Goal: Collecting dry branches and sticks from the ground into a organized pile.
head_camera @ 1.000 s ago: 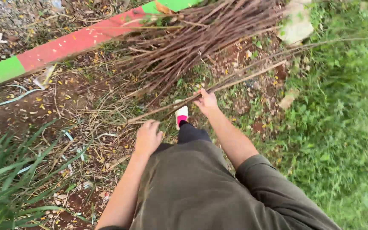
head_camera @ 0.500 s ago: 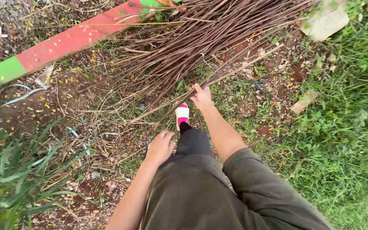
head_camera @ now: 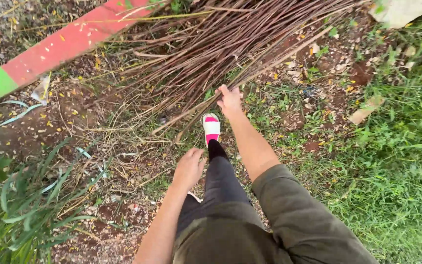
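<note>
Since a second ago the right hand point(head_camera: 230, 100) has moved forward, clamped on thin sticks point(head_camera: 274, 61) running up-right into the twig pile point(head_camera: 211, 44); left hand point(head_camera: 189, 168), loosely curled and empty, hangs nearer the body.

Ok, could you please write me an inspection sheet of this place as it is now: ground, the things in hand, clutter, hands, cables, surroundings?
Surface: bare reddish soil with dry leaves and grass patches.
Things in hand: bundle of long thin brown sticks lying on the ground; a few sticks are gripped near their lower ends.
Clutter: flat pale stone, brown scrap, pale strips on the soil.
Hands: right hand closed on the sticks; left hand loosely curled, holding nothing, beside the leg.
Cables: nothing seen.
Surroundings: red and green painted kerb, green grass on the right, long-leaved plant on the left, pink and white shoe.
</note>
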